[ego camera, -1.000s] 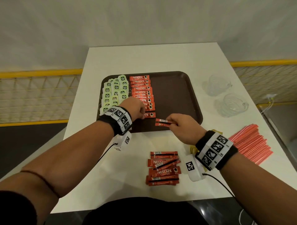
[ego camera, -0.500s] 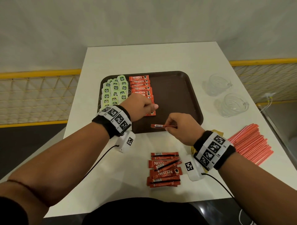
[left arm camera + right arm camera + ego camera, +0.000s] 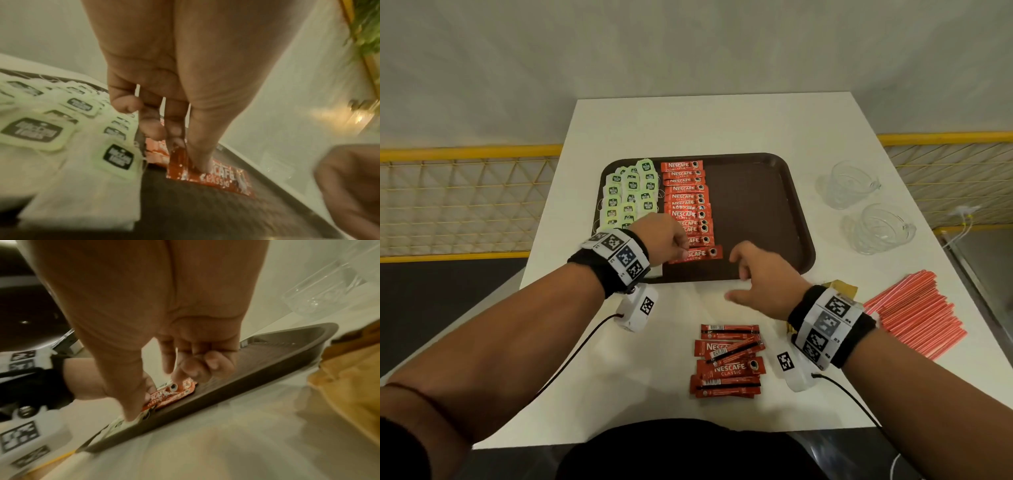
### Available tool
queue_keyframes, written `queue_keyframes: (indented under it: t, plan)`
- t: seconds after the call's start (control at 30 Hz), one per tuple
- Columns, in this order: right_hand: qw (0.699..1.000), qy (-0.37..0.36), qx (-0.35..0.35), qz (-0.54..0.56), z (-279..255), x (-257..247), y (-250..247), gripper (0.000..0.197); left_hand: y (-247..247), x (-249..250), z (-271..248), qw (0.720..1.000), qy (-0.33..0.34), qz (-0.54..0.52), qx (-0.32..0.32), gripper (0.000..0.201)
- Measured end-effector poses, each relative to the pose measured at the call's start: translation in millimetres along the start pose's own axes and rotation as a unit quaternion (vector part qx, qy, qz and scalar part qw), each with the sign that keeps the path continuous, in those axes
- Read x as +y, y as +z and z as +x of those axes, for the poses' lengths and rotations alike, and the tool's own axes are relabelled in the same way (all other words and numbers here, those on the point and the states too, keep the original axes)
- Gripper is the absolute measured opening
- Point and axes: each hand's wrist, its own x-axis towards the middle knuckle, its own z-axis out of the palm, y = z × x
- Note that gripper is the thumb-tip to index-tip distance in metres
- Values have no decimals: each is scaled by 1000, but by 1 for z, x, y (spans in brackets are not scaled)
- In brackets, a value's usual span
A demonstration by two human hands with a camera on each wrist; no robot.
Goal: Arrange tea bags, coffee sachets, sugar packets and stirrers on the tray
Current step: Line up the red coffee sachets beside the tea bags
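On the brown tray (image 3: 756, 212), green tea bags (image 3: 631, 193) fill the left side and a column of red coffee sachets (image 3: 683, 195) runs beside them. My left hand (image 3: 683, 251) pinches the left end of the nearest coffee sachet (image 3: 703, 254), which lies flat at the foot of the column. In the left wrist view the thumb and fingers of my left hand (image 3: 185, 155) close on that sachet (image 3: 222, 177). My right hand (image 3: 736, 277) hovers over the tray's front edge with fingers spread, holding nothing. Several loose sachets (image 3: 727, 361) lie on the table near me.
Red stirrers (image 3: 914, 315) are piled at the right of the white table. Yellow-brown sugar packets (image 3: 840, 289) peek out behind my right wrist. Two clear glass cups (image 3: 849, 185) (image 3: 876, 228) stand to the right of the tray. The tray's right half is bare.
The sachet my right hand was holding now lies at the foot of the column on the tray. The right hand has let go and spread; the left hand has taken the sachet's left end.
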Motion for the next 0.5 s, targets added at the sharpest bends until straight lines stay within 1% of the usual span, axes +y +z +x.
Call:
queue_keyframes:
  t: [0.07, 0.1, 0.17, 0.23, 0.37, 0.43, 0.5]
  plan:
    - [993, -28, -81, -79, -1, -1, 7, 43, 3, -2, 7, 999, -26, 42, -8, 13]
    - [987, -30, -116, -108, -2, -1, 11, 41, 4, -1, 11, 998, -37, 57, -18, 14]
    - [977, -26, -153, -145, -2, 0, 19, 38, 5, 4, 18, 994, -58, 88, -42, 16]
    - [971, -30, -165, -172, -3, 1, 23, 33, 4, 8, 25, 990, -81, 105, -51, 17]
    - [968, -33, -174, -179, -3, 3, 24, 20, 3, 7, 38, 985, -119, 122, -29, 21]
    - [967, -33, -177, -182, -3, 3, 24, 19, 3, 7, 41, 983, -136, 125, -24, 27]
    - [966, -30, -186, -180, -2, 4, 25, 18, 2, 7, 42, 982, -138, 128, -22, 30]
